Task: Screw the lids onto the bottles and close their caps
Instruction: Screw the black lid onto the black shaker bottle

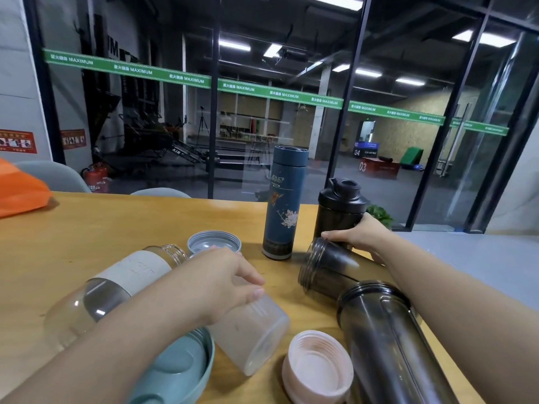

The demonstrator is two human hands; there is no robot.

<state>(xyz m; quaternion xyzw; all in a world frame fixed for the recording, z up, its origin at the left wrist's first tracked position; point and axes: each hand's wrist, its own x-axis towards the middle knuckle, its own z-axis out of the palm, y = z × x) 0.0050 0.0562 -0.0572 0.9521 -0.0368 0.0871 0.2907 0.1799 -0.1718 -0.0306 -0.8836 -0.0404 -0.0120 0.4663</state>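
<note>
A: Head view — how many bottles do you count on the tabletop (116, 228)?

B: Six. Two stand upright at the back: a blue flask (284, 202) with a flower print, its cap on, and just beside it a black shaker bottle (338, 211) with its lid screwed on. Four lie on their sides without lids: a clear bottle with a white sleeve (122, 278), a frosted bottle (250, 333), a small smoky bottle (323, 272) and a large smoky bottle (388, 339).

A: And loose lids?

B: Three. A grey lid (214, 242) near the neck of the sleeved bottle, a pink lid (318, 363) between the frosted and the large smoky bottle, and a teal lid (180, 368) at the near edge, partly under the left forearm. All three lie with the threaded inside up.

A: Anything inside the bottles?

B: The lying ones look empty; the two upright ones I cannot see into.

A: The hands?

B: The left hand (227, 281) rests on the frosted bottle, fingers curled over its side. The right hand (361, 234) grips the black shaker bottle low on its body, thumb stretched above the small smoky bottle's mouth.

A: Anything else?

B: An orange bag (20, 191) at the far left edge.
</note>
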